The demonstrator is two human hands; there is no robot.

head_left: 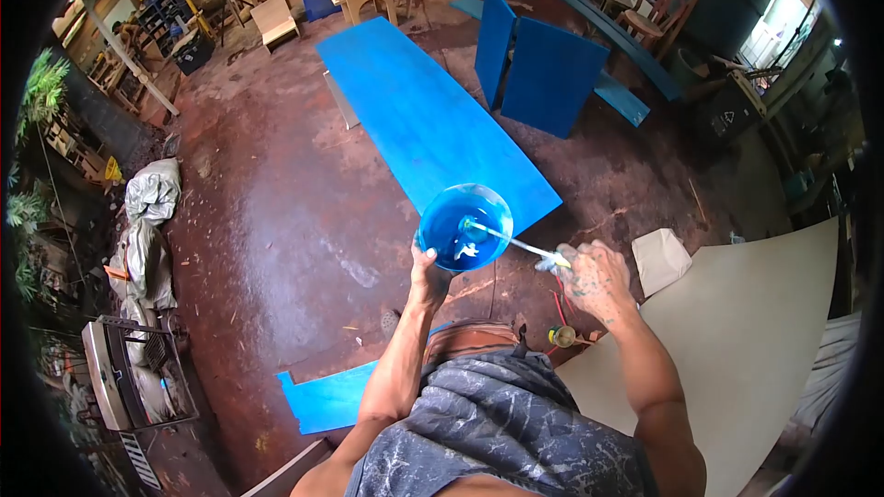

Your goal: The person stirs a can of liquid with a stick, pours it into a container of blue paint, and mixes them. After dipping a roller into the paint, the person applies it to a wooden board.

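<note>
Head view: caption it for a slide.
Left hand holding a bucket of blue paint, right hand holding a rod that reaches into it, a blue board beyond.

You wear a dark grey-blue top [516, 433], rumpled across the front and streaked with pale, scratchy marks. Your arms [398, 366] are bare, and small bluish-grey paint specks dot your right hand [597, 282].
</note>
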